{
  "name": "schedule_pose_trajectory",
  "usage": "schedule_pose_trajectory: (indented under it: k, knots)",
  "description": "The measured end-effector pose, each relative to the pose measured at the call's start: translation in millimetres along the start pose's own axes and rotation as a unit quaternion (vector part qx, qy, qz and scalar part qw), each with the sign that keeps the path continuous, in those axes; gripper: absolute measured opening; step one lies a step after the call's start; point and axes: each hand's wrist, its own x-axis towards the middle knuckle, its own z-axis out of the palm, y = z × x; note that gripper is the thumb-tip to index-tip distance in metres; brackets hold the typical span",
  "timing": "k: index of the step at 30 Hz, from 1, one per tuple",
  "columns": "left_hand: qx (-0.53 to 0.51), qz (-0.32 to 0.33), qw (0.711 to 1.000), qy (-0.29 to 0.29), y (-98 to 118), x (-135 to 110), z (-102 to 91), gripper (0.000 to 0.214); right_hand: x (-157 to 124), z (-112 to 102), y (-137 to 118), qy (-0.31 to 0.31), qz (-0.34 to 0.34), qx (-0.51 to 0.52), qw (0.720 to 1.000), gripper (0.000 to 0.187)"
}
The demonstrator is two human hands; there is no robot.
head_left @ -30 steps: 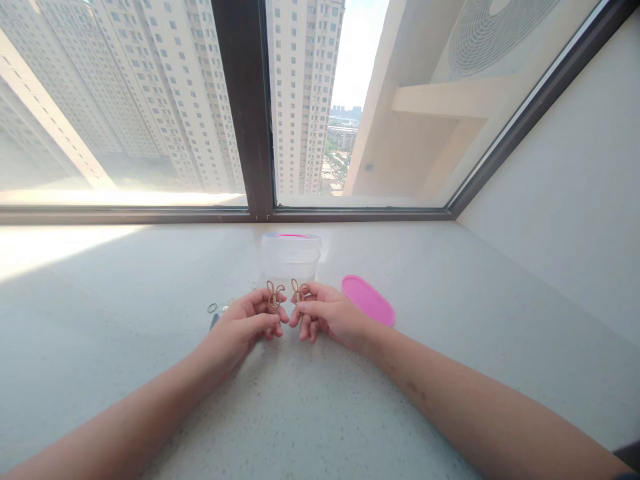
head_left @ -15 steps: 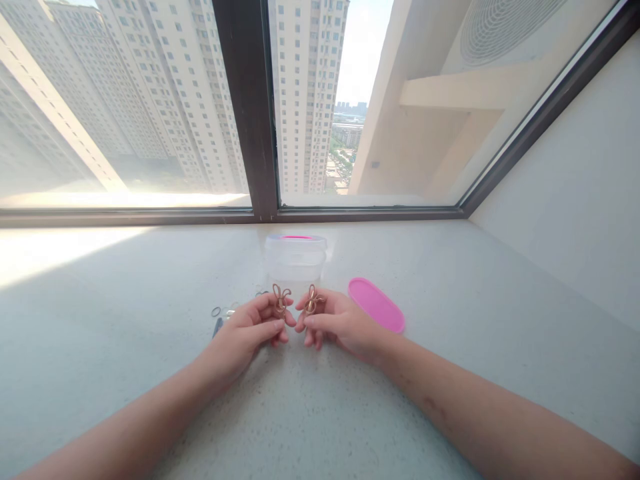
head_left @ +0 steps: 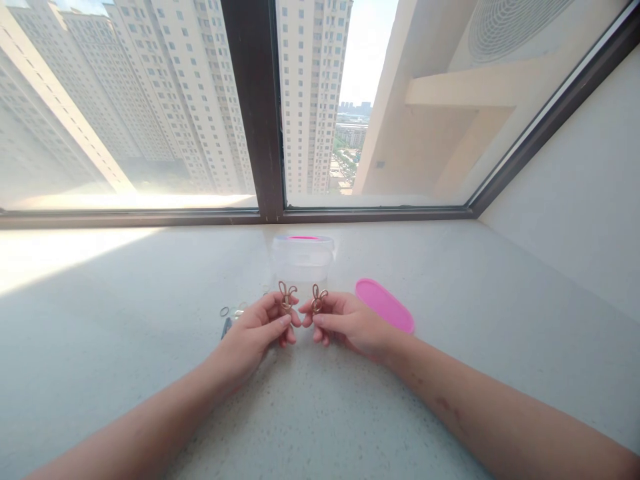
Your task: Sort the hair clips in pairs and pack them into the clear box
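My left hand (head_left: 261,328) is closed, with thumb and fingers pinching a copper-coloured, rabbit-shaped wire clip (head_left: 287,293) whose two looped ears point up. A similar rabbit-shaped wire clip (head_left: 317,297) is pinched in my right hand (head_left: 353,323), also ears up. The clips stand side by side a short way apart, and the fingertips of both hands nearly meet below them. Just beyond the hands is a clear plastic tub (head_left: 303,257) with a bit of pink at its top. My fingers partly cover the clips' lower ends.
A pink oval lid (head_left: 385,306) lies to the right, behind my right wrist. Left of my left hand are a small ring (head_left: 225,311) and a dark object (head_left: 227,327), partly covered by the hand. The speckled pale sill (head_left: 310,413) runs back to the window frame (head_left: 370,215).
Both clips have turned slightly in my fingers, so their rabbit outlines show differently. The whole view has shifted a little; the hands stay together and keep hold.
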Motion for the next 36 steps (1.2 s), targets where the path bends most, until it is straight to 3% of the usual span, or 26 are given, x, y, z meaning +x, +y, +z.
schedule_pose_trajectory:
  k: [12,28,36]
  knots:
    - [-0.031,-0.011,0.999,0.015,1.3,1.0,2.4,0.022,-3.5,3.2,-2.3,-0.008,0.013,-0.030,0.999,0.024]
    - [0.003,-0.009,1.000,0.016,0.9,-1.0,1.7,0.021,-3.3,6.7,-2.7,0.009,0.039,-0.033,0.999,0.027]
    - [-0.007,-0.006,1.000,-0.015,0.9,0.3,5.5,0.023,-4.8,9.9,-7.8,0.006,0.051,-0.043,0.998,0.028]
